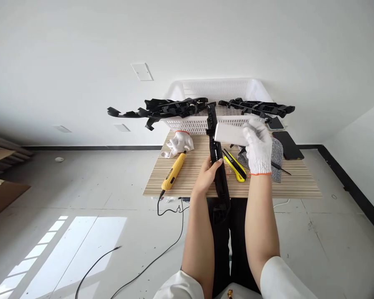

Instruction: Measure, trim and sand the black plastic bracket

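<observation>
My bare left hand (205,174) is wrapped round a long black plastic trim part (220,178), which stands out over the table's front edge. My right hand (258,145), in a white knit glove with an orange cuff, grips a flat white rectangular piece (230,133). The white piece's left end lies against or just in front of the black part's upper half; whether they touch I cannot tell. Between my hands on the table lies a yellow utility knife (235,166). A grey cloth (277,155) is partly hidden behind my right hand.
A white plastic basket (187,124) at the back carries black parts (177,108) that jut past its sides. On the striped table (156,182) lie a yellow corded tool (173,171), a white glove (179,144) and a black phone (288,145). A cable (156,259) crosses the floor.
</observation>
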Tool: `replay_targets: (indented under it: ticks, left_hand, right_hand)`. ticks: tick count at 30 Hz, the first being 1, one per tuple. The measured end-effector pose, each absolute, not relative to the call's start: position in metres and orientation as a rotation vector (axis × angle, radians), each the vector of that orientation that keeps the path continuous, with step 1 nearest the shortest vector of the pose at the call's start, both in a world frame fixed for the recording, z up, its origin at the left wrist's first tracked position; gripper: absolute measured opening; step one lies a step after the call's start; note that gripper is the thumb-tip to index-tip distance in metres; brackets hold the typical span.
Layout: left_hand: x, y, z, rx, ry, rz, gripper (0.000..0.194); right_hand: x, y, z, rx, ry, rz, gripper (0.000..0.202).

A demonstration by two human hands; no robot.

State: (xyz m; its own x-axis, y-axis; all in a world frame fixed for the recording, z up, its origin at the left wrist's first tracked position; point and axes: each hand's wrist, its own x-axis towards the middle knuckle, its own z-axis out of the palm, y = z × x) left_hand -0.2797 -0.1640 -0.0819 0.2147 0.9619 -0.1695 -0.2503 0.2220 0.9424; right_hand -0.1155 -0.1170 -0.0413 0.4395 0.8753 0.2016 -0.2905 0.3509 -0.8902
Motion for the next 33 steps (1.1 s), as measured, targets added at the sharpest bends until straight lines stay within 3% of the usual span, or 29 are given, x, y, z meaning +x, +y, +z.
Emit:
replay_targets:
  ticks: [11,18,33]
  left_hand:
    - [-0.275,-0.163,-0.085,0.993,0.949,1.039,0.038]
    - [-0.277,-0.161,-0.086,1.026,0.929,1.064,0.043]
    - [-0.273,-0.161,-0.087,1.054,0.940,1.059,0.040]
  right_hand:
    - [-0.127,-0.128,-0.035,-0.901,-0.803,1.038,0.038]
    - [-0.135,-0.123,-0.039,-0.896,-0.780,1.013,0.041]
    - [-0.130,-0.119,-0.047,-0.972,-0.806,0.932,0.025]
